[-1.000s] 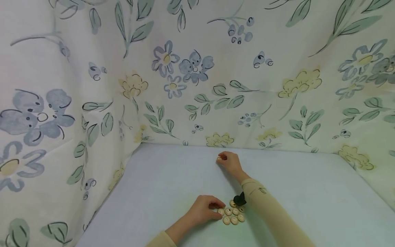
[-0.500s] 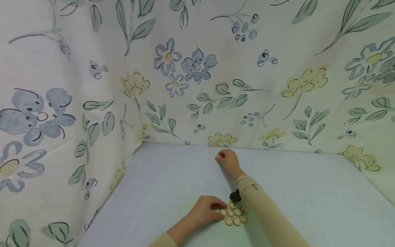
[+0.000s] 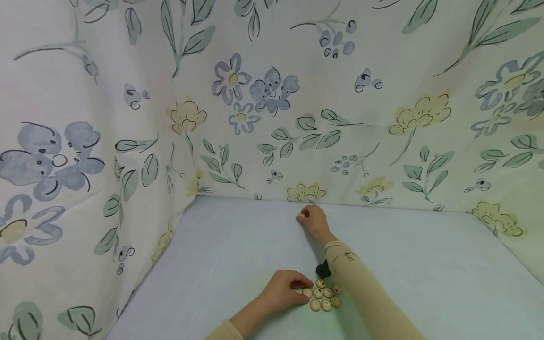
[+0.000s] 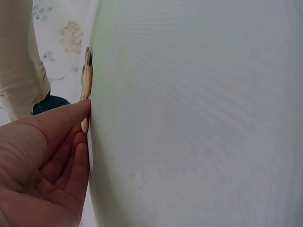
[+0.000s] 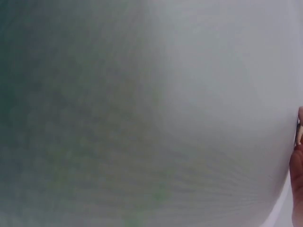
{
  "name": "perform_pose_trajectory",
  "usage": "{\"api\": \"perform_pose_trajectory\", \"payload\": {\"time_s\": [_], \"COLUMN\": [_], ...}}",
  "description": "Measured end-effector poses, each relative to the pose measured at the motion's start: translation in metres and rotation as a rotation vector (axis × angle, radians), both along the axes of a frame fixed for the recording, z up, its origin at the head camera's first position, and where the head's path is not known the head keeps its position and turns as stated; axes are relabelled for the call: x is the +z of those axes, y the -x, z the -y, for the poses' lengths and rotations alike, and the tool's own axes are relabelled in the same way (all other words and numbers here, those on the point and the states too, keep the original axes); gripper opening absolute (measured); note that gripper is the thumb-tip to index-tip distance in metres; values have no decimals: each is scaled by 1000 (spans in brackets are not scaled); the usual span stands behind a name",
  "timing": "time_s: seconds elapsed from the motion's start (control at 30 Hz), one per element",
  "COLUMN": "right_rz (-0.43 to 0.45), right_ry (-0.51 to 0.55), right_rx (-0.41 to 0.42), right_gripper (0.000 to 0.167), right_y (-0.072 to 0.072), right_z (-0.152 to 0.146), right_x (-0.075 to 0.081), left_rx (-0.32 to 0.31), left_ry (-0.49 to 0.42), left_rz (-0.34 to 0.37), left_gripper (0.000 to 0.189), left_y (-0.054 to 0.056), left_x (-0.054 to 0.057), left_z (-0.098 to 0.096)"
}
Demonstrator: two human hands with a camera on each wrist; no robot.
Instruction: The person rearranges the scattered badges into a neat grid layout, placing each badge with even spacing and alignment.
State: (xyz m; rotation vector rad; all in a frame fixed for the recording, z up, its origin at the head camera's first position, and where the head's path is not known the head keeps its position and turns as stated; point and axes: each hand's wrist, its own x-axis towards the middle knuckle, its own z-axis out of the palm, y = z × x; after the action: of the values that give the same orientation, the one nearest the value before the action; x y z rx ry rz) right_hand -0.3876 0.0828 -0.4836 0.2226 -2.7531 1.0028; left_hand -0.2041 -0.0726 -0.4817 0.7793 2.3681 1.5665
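Several round pale wooden discs with dark marks lie in a close group; one disc (image 3: 326,305) is at its near edge. My left hand (image 3: 282,288) has its thumb and fingers around the leftmost disc (image 3: 307,293); in the left wrist view, that disc (image 4: 85,124) stays between thumb and fingertips, flat against the table. Far back, my right hand (image 3: 314,222) pinches a single disc (image 3: 301,215) at the tabletop. Only the edge of the right hand (image 5: 298,175) and part of its disc (image 5: 299,135) show in the right wrist view.
The white table (image 3: 238,245) ends at a floral cloth (image 3: 272,156) hanging along the back and sides. A beige sleeve (image 3: 365,288) reaches across beside the disc group, with a black object (image 3: 323,269) on its underside, just behind the discs.
My right hand has shifted slightly toward the back left with its disc, and its sleeve uncovers more of the group. The left hand keeps its place at the leftmost disc.
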Motion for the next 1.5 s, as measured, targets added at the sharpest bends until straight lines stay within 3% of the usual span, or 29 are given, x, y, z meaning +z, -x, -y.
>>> {"api": "perform_pose_trajectory", "payload": {"time_s": [0.5, 0.8, 1.0, 1.13, 1.3, 1.5], "right_rz": [48, 57, 13, 75, 186, 257], "right_ry": [-29, 22, 85, 179, 299, 379], "right_rx": [21, 93, 232, 273, 285, 267], "right_gripper": [28, 34, 32, 31, 40, 42], "right_y": [-3, -23, -49, -73, -108, -145], "right_z": [-3, -27, -54, -69, -84, -102], "right_x": [8, 27, 44, 48, 43, 29], "left_rx": [10, 6, 17, 26, 27, 11], "left_ry": [22, 20, 35, 48, 57, 55], "left_rz": [-3, -18, -16, -13, -35, -67], "left_gripper": [24, 26, 26, 27, 27, 27], "left_y": [0, -2, 0, 0, 0, -1], "left_x": [0, -3, -4, -2, -2, -1], "left_z": [0, -4, -4, -3, -2, -5]}}
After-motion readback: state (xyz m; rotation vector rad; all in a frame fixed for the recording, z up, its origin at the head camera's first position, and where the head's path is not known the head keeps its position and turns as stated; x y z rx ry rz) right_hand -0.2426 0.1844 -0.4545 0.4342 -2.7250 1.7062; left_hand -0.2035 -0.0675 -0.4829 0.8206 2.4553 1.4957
